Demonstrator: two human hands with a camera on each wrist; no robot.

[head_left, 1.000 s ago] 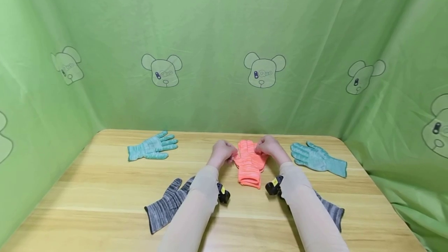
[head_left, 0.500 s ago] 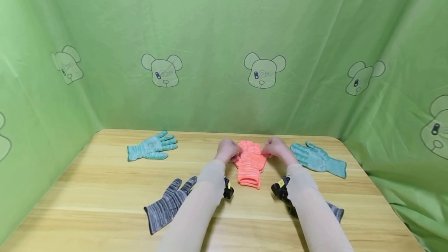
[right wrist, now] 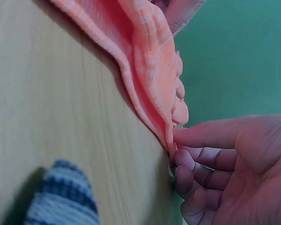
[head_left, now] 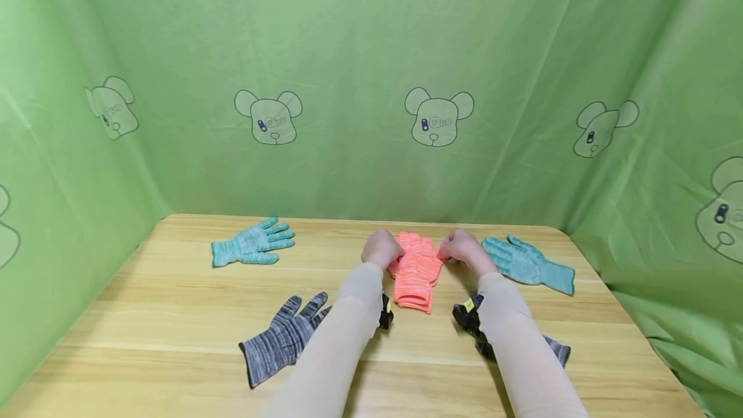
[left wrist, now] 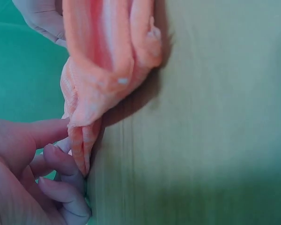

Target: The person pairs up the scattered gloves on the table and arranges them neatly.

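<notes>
Green cloth with bear faces hangs behind the wooden bench (head_left: 174, 315), where an orange knitted glove (head_left: 415, 269) lies in the middle, its fingers pointing away from the person. The left hand (head_left: 381, 249) pinches one side edge and the right hand (head_left: 461, 247) pinches the other, both equally near.

The orange knit glove (head_left: 415, 271) lies flat on the wooden counter (head_left: 174, 315), fingers pointing away and ribbed cuff nearest the person. Its two side edges near the fingers are lifted slightly, pinched, so the knit bunches there.
</notes>
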